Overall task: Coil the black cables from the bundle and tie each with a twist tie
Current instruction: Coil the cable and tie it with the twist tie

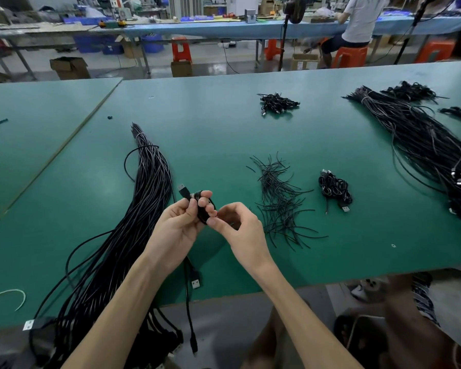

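My left hand (183, 222) is closed around a small coil of black cable (203, 209), whose USB plug (183, 191) sticks up to the left. My right hand (237, 225) pinches at the coil's right side; whether a twist tie is between its fingers I cannot tell. A long bundle of black cables (133, 222) lies to the left and hangs over the table's near edge. Loose black twist ties (280, 201) are scattered to the right of my hands. A small heap of tied coils (334, 190) lies beyond them.
The green table (224, 129) also holds a second large cable bundle (423, 145) at the right and another heap of coils (277, 103) at the back. A white loop (11, 296) lies at the near left. A person sits at a far bench (359, 22).
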